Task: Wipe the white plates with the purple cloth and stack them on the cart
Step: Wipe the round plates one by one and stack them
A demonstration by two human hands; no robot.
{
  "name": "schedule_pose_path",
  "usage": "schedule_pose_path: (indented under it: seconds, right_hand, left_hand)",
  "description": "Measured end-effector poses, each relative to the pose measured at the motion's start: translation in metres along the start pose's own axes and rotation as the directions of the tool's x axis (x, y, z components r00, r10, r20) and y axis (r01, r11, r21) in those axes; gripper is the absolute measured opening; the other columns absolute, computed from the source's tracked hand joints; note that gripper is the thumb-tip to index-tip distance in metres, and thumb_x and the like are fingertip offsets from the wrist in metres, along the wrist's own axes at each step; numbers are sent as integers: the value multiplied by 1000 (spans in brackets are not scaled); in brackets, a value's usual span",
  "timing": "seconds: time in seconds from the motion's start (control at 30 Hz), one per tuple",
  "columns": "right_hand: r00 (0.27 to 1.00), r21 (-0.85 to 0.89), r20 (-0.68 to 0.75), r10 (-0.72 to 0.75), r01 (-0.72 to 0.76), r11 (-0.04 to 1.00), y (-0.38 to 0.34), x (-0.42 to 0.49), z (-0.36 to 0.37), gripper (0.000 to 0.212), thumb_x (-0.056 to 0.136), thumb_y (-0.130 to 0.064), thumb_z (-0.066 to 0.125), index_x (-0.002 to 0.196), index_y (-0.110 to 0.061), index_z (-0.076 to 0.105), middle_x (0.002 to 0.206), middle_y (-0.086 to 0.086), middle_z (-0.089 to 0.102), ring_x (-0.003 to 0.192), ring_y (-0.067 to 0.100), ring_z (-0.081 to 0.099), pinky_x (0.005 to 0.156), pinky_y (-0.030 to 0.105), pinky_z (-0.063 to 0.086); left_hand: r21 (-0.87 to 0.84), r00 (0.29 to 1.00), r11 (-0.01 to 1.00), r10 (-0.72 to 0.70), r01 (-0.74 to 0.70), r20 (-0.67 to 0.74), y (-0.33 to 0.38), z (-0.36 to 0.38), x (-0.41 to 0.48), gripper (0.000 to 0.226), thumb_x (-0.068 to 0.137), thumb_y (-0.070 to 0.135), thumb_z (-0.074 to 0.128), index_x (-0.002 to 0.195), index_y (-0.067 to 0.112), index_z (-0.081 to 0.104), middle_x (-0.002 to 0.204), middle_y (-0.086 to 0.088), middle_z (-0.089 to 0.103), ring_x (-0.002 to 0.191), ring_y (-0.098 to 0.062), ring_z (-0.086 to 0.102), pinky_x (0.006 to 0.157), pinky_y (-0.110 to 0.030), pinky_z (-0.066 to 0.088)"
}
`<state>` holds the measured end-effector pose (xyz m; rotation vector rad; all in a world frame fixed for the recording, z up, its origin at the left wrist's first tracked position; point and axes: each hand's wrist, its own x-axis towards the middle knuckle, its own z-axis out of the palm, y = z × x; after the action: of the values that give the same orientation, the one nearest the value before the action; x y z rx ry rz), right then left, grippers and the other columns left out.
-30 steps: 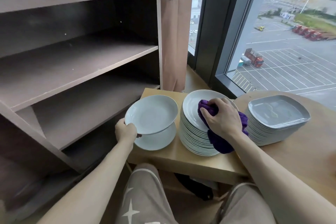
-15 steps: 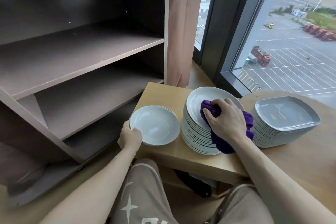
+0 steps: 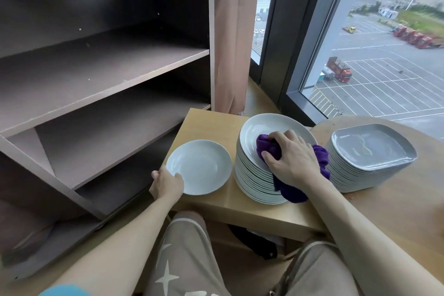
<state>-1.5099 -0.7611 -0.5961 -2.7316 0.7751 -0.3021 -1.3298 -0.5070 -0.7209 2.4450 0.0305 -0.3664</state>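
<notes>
Since a second ago the small white plate [image 3: 199,167] has come down from the air — it now sits flat on the wooden surface [image 3: 209,122], the left hand [image 3: 168,184] gripping its near rim. Just beside it, the right hand [image 3: 292,160] is closed on the purple cloth [image 3: 269,146], pressing it onto the top plate of the tall white stack [image 3: 254,175]. Right of that stands a stack of grey squarish plates [image 3: 367,149]. Beyond, to the left, the brown cart [image 3: 101,74] — its shelves hold no plates.
</notes>
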Motion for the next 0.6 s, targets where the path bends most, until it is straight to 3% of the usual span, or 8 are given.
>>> schedule_pose_path:
  seconds: [0.1,0.17,0.33,0.4,0.47,0.53,0.6]
  right_hand:
    - [998,29,51,-29,28,999,7,-1,-2,54,81,-66,38,129,-43,49,116,-8,49,108,22,50,92,41,37]
    - [997,45,68,-43,40,998,9,-1,-3,52,82,-65,42,130,-45,50,117,-10,49,109,20,50,89,38,34]
    - [995,98,76,-64,56,994,11,-1,-4,47,81,-63,48,126,-50,53,117,-13,51,108,16,50,87,35,33]
    - [995,122,76,-64,55,991,11,-2,-3,47,80,-61,50,125,-49,55,116,-14,51,107,14,51,87,35,34]
    - [996,139,71,-63,52,989,9,-1,-3,45,78,-59,53,122,-47,57,113,-14,52,106,14,51,88,35,35]
    - [995,153,79,-61,49,987,5,2,-3,43,76,-56,54,118,-47,58,110,-15,52,103,14,51,87,35,36]
    - [993,177,102,-63,44,983,2,5,-4,41,74,-54,55,114,-47,59,109,-15,52,100,14,51,85,35,35]
  left_hand:
    - [50,1000,999,-3,4,-27,3,8,2,57,98,32,54,146,9,34,137,-12,36,109,-31,50,95,-45,49]
    - [72,998,997,12,-7,-59,1,14,5,63,93,32,58,147,9,33,141,-11,34,122,-31,44,104,-51,43]
    - [-33,999,999,9,-10,-48,-1,21,7,75,90,16,61,154,15,22,156,-8,23,137,-30,29,110,-52,39]
    - [40,985,994,109,-105,-135,9,14,9,77,88,16,65,154,14,25,157,-8,23,140,-31,26,113,-51,35]
    - [45,934,954,299,-296,-195,33,5,8,68,89,17,65,150,11,33,154,-9,31,140,-30,28,115,-48,30]
    - [-117,895,888,434,-445,-105,72,-1,-3,54,95,24,56,146,13,42,149,-7,41,139,-26,33,114,-44,32]
    - [-336,844,806,533,-488,53,112,-2,-22,54,97,40,44,147,20,44,150,0,44,140,-18,37,114,-38,34]
